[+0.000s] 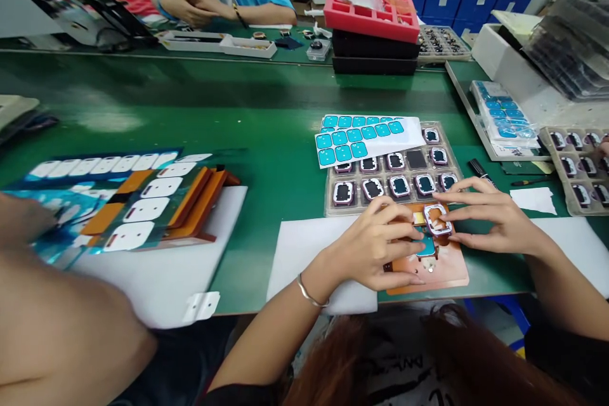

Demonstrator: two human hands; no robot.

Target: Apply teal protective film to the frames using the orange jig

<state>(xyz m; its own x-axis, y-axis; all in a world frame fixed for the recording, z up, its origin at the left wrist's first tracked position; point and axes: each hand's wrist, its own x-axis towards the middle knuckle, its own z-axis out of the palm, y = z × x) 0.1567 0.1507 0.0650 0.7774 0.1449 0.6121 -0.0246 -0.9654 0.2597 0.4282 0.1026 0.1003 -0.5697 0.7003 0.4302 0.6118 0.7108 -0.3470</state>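
A watch case frame (438, 220) with a pale rim is tilted over an orange fixture block (450, 266). My right hand (495, 219) is closed around its right side, with thumb and fingertips at the edge. Over the block's left part rests my left hand (380, 244), fingers bent and apart, its fingertips close to the frame and to a blue square film (427, 245) on the block. Whether those fingertips touch the frame, I cannot tell. Behind my hands lies a clear plastic tray (328, 206) of watch cases, partly covered by sheets of blue stickers (366, 138).
White foam sheets (297, 247) lie under my left forearm and at the right. To the left are orange fixtures (193, 209) with white films and another person's arm (61, 304). A second tray (578, 203) and a black marker (478, 169) are at right; red trays (373, 25) stand behind.
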